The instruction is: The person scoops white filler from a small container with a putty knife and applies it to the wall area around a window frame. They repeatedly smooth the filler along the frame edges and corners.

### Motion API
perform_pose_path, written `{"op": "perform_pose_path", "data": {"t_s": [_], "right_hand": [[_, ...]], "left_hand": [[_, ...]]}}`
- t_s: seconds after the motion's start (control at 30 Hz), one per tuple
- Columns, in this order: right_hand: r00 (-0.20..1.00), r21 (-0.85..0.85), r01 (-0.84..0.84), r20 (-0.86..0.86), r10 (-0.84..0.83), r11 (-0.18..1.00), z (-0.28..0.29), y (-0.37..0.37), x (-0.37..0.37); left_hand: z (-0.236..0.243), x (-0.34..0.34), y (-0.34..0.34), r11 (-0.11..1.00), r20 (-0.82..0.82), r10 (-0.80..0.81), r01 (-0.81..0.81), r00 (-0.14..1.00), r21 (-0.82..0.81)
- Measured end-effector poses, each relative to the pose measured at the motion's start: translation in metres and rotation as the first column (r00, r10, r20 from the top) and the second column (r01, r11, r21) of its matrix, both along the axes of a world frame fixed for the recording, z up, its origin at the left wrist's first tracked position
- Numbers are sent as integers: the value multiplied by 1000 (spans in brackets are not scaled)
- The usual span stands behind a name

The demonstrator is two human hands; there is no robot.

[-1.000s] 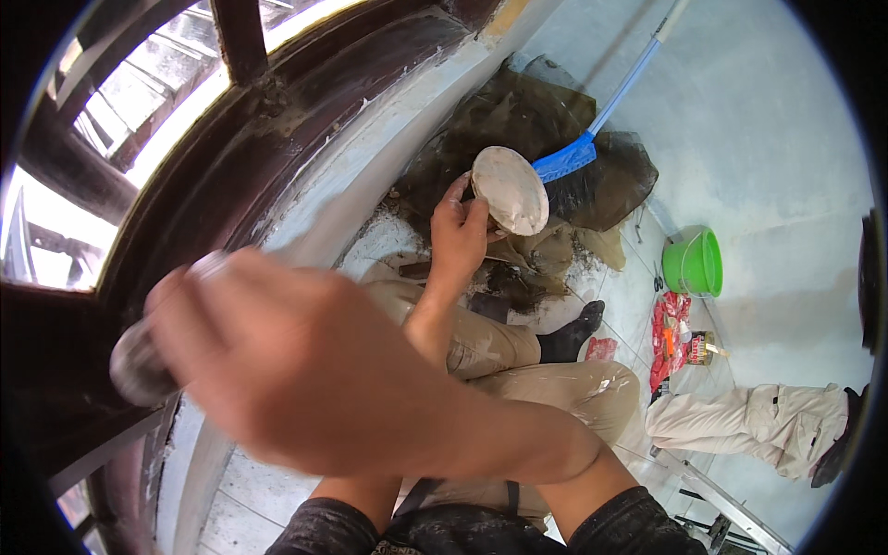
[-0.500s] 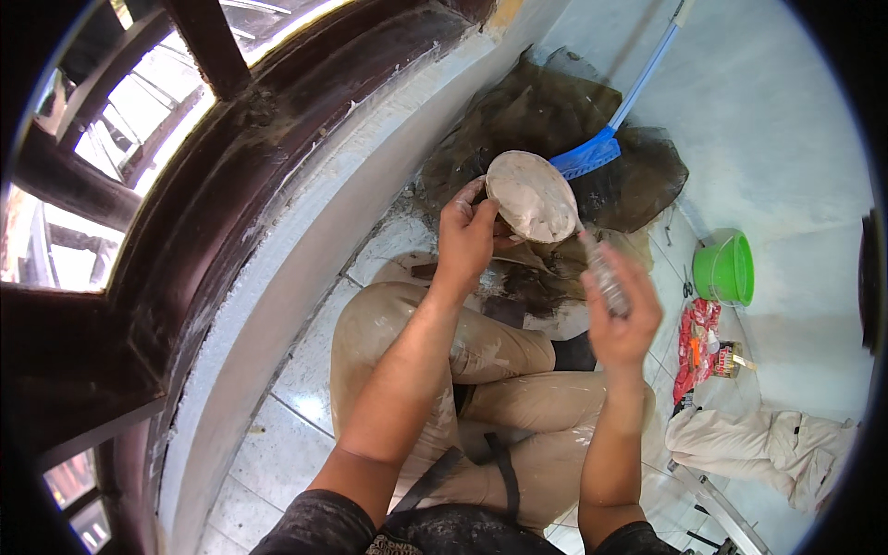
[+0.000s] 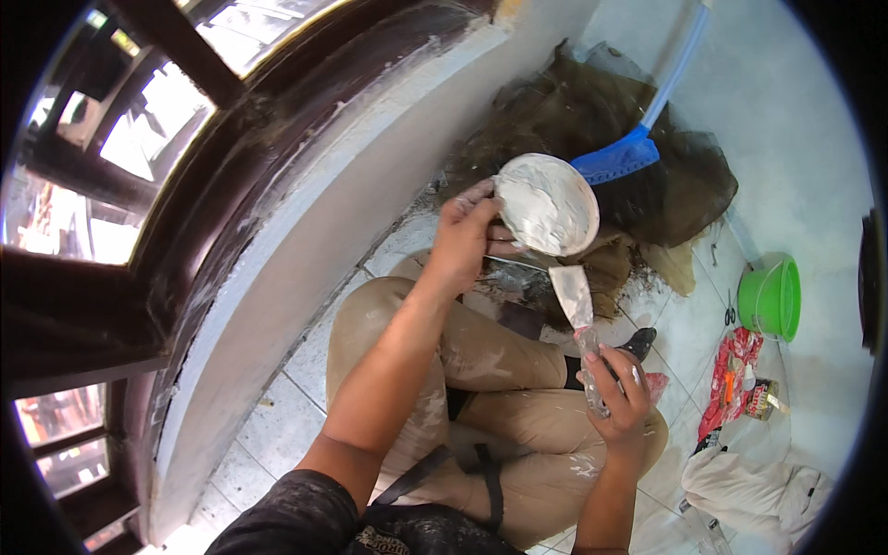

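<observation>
The dark wooden window frame (image 3: 185,185) fills the upper left of the frame, with a white-smeared sill and pale wall band curving below it down to the tiled floor (image 3: 277,416). At upper centre a heap of brown plastic sheeting (image 3: 592,120) lies on the floor, and a blue broom (image 3: 615,159) rests on it, its pale handle running to the top edge. The person sits with bent legs in tan trousers (image 3: 481,370), spotted with white. At right centre stands a green bucket (image 3: 770,298); below it lie a red wrapper (image 3: 735,375) and a crumpled white cloth (image 3: 758,490) at lower right. The round bowl (image 3: 548,203), upper centre of the frame, is tilted toward the camera; its inside is thickly coated with off-white putty, uneven and ridged. The left hand (image 3: 467,236) grips it by the left rim, fingers curled behind and thumb at the edge. Just below the bowl, apart from it, the putty knife (image 3: 573,296) points blade upward; the flat blade is smeared white. The right hand (image 3: 618,388), centre right, is wrapped closed around its handle, which is also caked white.
</observation>
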State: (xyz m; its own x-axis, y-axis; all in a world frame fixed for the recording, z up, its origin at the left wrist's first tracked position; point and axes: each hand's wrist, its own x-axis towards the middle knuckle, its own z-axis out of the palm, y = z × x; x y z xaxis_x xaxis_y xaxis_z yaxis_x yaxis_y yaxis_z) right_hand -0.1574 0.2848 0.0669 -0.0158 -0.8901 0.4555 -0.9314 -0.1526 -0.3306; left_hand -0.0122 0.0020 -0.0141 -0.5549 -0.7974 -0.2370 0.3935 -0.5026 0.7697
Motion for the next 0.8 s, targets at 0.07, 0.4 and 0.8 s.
{"op": "perform_pose_path", "data": {"t_s": [0.07,0.4,0.8], "right_hand": [[990,-48,-1,138,7,999,3,3,-6],[306,-123,587,949,-79,800,1,-6,-10],[234,-31,497,967,-99,867,-1,-8,-42]], "left_hand": [[7,6,0,1000,-28,13,-14,1000,-14],[11,-8,9,976,-57,-100,86,993,-202],[21,-9,23,959,-50,-163,147,985,-244]]}}
